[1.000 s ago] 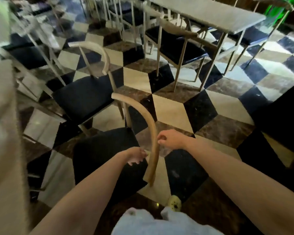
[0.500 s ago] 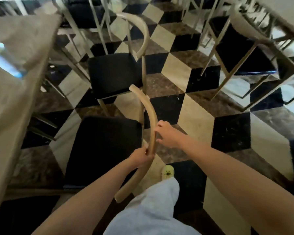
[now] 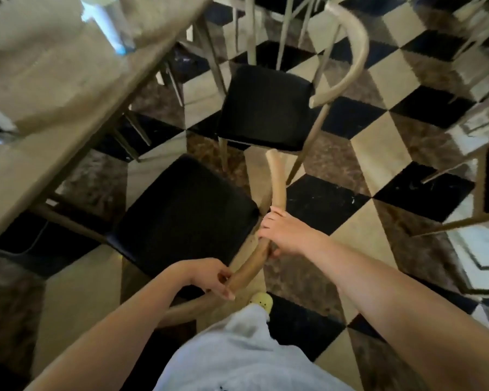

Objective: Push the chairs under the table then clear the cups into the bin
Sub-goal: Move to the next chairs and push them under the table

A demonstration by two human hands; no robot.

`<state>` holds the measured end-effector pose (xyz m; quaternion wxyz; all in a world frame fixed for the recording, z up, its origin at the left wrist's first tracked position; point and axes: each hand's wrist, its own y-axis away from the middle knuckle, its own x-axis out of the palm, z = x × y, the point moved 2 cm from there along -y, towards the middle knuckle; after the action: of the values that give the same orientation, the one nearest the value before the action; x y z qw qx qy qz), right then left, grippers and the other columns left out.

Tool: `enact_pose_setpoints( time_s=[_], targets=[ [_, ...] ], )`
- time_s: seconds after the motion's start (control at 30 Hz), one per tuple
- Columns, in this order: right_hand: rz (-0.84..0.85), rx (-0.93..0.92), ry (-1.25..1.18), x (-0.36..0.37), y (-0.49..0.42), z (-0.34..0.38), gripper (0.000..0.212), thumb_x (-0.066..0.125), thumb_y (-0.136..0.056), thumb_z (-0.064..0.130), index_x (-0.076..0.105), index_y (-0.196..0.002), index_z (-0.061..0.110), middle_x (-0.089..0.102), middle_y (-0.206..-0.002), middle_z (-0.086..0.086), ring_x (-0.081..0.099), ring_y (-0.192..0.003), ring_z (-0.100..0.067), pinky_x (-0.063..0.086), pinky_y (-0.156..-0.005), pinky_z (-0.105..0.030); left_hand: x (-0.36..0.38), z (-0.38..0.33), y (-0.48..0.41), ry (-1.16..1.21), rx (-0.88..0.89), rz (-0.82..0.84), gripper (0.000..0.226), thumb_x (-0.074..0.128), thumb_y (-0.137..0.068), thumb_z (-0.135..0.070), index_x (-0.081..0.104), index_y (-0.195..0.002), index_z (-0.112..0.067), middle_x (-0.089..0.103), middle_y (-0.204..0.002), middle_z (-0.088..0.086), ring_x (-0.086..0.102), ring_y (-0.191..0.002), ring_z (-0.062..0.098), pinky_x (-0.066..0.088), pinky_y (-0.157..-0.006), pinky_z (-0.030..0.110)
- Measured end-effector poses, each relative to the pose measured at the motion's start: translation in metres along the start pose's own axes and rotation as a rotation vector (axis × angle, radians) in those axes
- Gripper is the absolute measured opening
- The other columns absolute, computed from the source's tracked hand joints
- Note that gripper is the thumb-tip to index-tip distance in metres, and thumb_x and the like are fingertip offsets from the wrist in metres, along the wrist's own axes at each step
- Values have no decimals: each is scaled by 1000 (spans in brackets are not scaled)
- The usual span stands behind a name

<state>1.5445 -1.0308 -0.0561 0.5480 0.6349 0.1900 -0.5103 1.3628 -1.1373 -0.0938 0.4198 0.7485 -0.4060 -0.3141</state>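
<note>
Near chair: black padded seat, curved pale wooden backrest, upright, seat front just beside the bench edge. Second chair: same type, upright beyond it, clear of the bench edge. Cup: blurred, pale, on the bench top near its far edge

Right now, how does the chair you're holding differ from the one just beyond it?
Both hands, left hand and right hand, grip the near chair by its curved backrest; the far chair is untouched. The near chair's seat corner reaches the edge of the table; the far chair's seat shows in full beside it. Both have black seats and pale curved backs.
</note>
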Motion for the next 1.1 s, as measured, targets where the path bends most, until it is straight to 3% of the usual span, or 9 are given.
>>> enact_pose_setpoints(
  time_s=[0.17, 0.3, 0.5, 0.6, 0.67, 0.73, 0.87, 0.97, 1.1],
  targets=[
    [138, -133, 92, -5, -15, -8, 52, 56, -85, 53, 52, -123, 18, 57, -125, -5, 45, -122, -27, 19, -114, -44, 7, -8, 9, -69, -17, -19, 53, 63, -87, -42, 52, -132, -18, 60, -125, 2, 56, -114, 20, 43, -104, 39],
    [150, -173, 74, -4, -18, -12, 52, 57, -83, 55, 54, -120, 18, 58, -122, -5, 49, -118, -26, 28, -110, -43, 16, -10, 13, -39, -49, -100, 54, 60, -89, -40, 48, -136, -17, 55, -132, 2, 53, -119, 20, 43, -104, 36],
    [121, -218, 38, -3, -18, -16, 46, 61, -82, 48, 57, -119, 20, 61, -118, -3, 50, -116, -24, 30, -108, -42, 39, -18, 26, 219, -96, -275, 55, 55, -94, -31, 37, -145, -20, 48, -142, 0, 47, -128, 18, 37, -106, 32],
    [101, -272, 64, 0, -18, -20, 37, 63, -84, 32, 56, -119, 22, 61, -116, -2, 52, -114, -24, 33, -107, -42, 62, -31, 26, 190, -162, -506, 49, 55, -92, -38, 45, -138, -23, 59, -126, -1, 57, -114, 16, 44, -99, 32],
    [88, -300, 55, 1, -18, -23, 36, 63, -84, 27, 56, -120, 23, 62, -115, -1, 53, -114, -24, 34, -107, -43, 73, -41, 25, 88, -242, -725, 46, 57, -89, -45, 51, -130, -25, 63, -116, -4, 60, -106, 13, 47, -97, 32],
    [79, -331, 51, 1, -18, -26, 38, 63, -85, 27, 55, -121, 25, 63, -115, 1, 54, -113, -22, 35, -106, -42, 78, -47, 23, 61, -299, -841, 43, 58, -88, -48, 54, -125, -26, 64, -114, -6, 60, -106, 12, 45, -98, 32],
    [50, -385, 62, -3, -16, -31, 41, 67, -82, 27, 56, -121, 27, 65, -112, 3, 58, -108, -19, 41, -103, -40, 81, -53, 21, 82, -382, -890, 43, 62, -86, -48, 56, -123, -27, 64, -114, -7, 59, -109, 13, 42, -102, 35],
    [-2, -396, 78, -4, -14, -34, 41, 70, -81, 23, 56, -119, 26, 64, -111, 2, 58, -107, -18, 42, -101, -38, 83, -53, 17, 47, -432, -903, 42, 65, -86, -33, 55, -126, -27, 64, -116, -6, 58, -113, 15, 41, -104, 36],
    [-77, -393, 112, -8, -10, -33, 26, 66, -84, 19, 60, -110, 20, 67, -104, -1, 62, -97, -19, 50, -93, -34, 82, -52, 18, -21, -464, -892, 41, 59, -90, -22, 51, -130, -27, 63, -118, -3, 57, -114, 17, 42, -104, 37]
  ],
)
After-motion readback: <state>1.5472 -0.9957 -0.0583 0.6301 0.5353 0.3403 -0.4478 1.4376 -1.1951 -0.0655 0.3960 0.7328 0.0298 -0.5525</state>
